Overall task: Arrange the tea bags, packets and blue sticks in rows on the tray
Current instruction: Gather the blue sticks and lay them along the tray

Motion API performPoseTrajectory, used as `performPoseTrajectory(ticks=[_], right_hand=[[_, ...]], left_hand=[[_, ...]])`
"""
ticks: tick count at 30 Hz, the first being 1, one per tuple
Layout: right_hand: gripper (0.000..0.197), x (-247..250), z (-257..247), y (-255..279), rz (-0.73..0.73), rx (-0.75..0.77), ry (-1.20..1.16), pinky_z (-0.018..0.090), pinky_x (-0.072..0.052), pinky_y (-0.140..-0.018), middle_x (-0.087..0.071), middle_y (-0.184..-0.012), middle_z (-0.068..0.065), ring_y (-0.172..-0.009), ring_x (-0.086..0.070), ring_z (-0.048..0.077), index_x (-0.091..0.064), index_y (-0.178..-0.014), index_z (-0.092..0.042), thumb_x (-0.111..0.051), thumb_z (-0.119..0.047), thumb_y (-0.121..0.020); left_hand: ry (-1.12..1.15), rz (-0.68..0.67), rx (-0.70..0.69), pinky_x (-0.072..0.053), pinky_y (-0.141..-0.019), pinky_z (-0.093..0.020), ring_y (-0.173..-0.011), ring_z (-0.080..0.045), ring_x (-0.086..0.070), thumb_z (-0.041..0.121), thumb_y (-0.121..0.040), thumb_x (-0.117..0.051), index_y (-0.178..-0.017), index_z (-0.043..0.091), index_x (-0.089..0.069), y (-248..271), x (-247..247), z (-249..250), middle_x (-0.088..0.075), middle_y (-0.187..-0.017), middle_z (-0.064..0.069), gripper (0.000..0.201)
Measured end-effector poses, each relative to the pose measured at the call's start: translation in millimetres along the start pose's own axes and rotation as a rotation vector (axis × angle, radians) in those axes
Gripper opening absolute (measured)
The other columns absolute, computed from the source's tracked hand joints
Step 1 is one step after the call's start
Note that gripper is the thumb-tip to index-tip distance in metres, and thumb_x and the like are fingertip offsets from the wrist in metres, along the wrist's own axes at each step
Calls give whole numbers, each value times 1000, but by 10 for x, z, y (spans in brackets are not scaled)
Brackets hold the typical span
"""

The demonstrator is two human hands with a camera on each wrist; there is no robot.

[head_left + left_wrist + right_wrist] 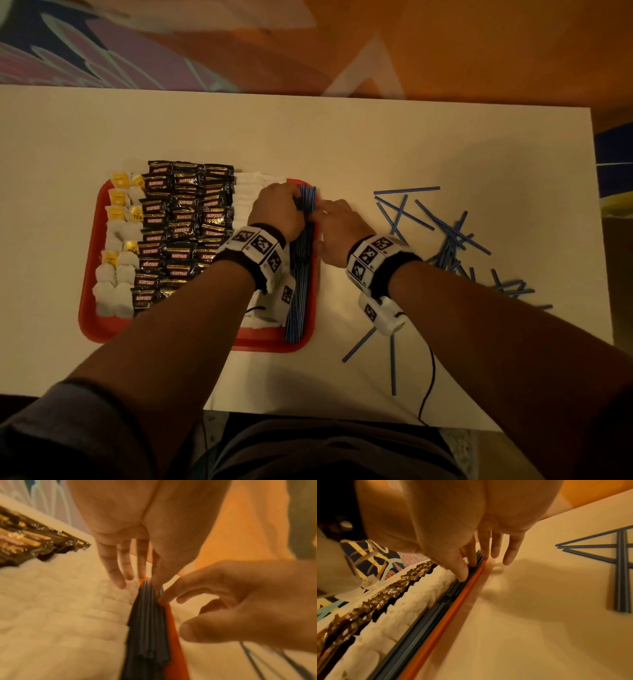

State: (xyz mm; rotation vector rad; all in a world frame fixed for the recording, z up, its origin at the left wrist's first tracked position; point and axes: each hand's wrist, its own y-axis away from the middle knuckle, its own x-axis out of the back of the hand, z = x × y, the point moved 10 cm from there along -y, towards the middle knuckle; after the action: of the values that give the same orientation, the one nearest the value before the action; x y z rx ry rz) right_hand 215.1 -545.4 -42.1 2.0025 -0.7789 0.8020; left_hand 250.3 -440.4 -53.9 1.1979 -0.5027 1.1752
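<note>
- Both hands are working the bundle of blue sticks (pixel 301 260) along the right edge of the red tray (pixel 89 267). The left hand (pixel 276 209) has its fingers out straight and spread, tips resting at the far end of the bundle. The right hand (pixel 334 226) is flat too, with fingertips (pixel 464 574) pressing on top of the sticks right by the rim. Neither is pinching anything; it's more of a squaring-up push.
- The sticks are piled several deep against a low rim, so a hard sideways nudge from the left hand could probably roll the top ones over the edge onto the table (pixel 342 144).
- Pushing the other way would crowd the white tea bags (pixel 245 195) just beside the bundle. They look soft and loosely overlapped, so I'd guess that row buckles easily, and the dark coffee packets (pixel 185 219) next to them could shift too.
- The left wrist hangs low over the packets, so dragging it back might scuff a few out of line.
- Loads of loose sticks (pixel 448 236) are still scattered well off to the right, some crossed over each other. Grabbing a handful could drag neighbours along or flick one off the table.
- There's a black cable (pixel 430 380) trailing near the two nearest stray sticks, an easy snag.
</note>
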Motion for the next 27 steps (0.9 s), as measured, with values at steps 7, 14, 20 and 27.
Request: performPoseTrajectory(ticks=[7, 14, 20, 27], right_hand=[[56, -18, -78, -35, 24, 85, 155, 40, -30, -107, -40, -145, -2, -131, -33, 23, -47, -138, -22, -65, -29, -85], [58, -57, -161, -60, 43, 108, 201, 39, -28, -108, -43, -143, -2, -133, -32, 21, -49, -136, -19, -68, -35, -83], [63, -121, -172, -74, 31, 99, 221, 38, -24, -112, -41, -146, 3, -138, -29, 21, -46, -139, -16, -68, -38, -84], [71, -165, -135, -3, 17, 78, 256, 41, -22, -115, -32, -153, 2, -142, -23, 22, -39, -144, -17, -67, -43, -84]], left_hand=[[-264, -45, -249, -46, -92, -48, -114, -32, -51, 19, -89, -57, -122, 21, -65, 185, -170, 2, -61, -126, -5, 34], [-329, -36, -303, -26, -109, -48, -142, -29, -26, 25, -92, -62, -147, 24, -43, 353, -102, 26, -36, -157, 3, 58], [-392, -98, -310, -14, -116, -52, -149, -28, -15, 38, -90, -64, -151, 25, -34, 445, -164, -57, -25, -161, 5, 69], [-417, -162, -325, -3, -120, -55, -152, -26, -2, 48, -95, -55, -157, 27, -19, 513, -214, -57, -10, -166, 8, 75]])
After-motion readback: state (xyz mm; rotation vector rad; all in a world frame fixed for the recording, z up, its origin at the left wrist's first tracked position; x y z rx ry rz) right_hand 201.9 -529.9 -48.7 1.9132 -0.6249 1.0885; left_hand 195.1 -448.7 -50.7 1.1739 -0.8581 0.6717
